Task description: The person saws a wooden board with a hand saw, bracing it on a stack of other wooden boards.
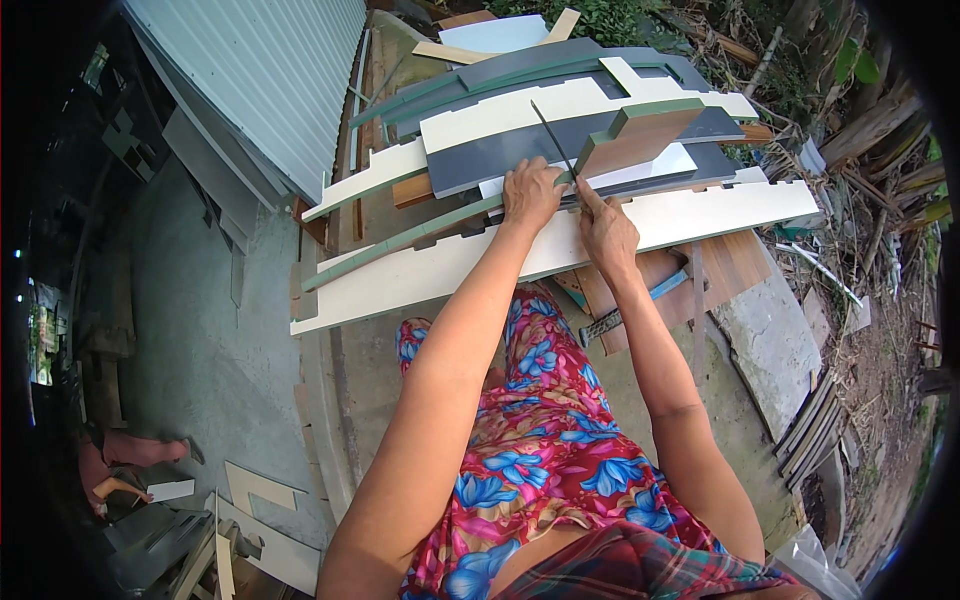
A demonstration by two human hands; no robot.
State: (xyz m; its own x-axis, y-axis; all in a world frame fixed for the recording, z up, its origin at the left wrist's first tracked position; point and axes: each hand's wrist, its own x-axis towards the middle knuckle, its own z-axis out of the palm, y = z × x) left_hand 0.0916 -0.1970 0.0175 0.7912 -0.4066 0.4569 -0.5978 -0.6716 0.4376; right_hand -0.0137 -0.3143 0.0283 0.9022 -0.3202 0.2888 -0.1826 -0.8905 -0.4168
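Observation:
My right hand [608, 235] is closed around the lower end of a long, thin, dark blade [553, 137]; its handle is hidden, so I cannot tell its exact kind. The blade slants up and away to the left. Close beside it, my left hand [532, 195] grips the green edge of a notched board [410, 237] standing on edge. Right of the blade rises a brown-faced piece with a green edge [640, 138]; whether it belongs to the same board is hidden by my hands. Under both lies a long cream notched board [700, 215].
More cream and dark grey boards [500, 152] are piled beyond my hands. A hammer-like tool with a blue handle [668, 284] lies on brown wood at the near right. A corrugated metal sheet [260, 80] stands at the left. Another person [130, 460] handles a white piece at the lower left.

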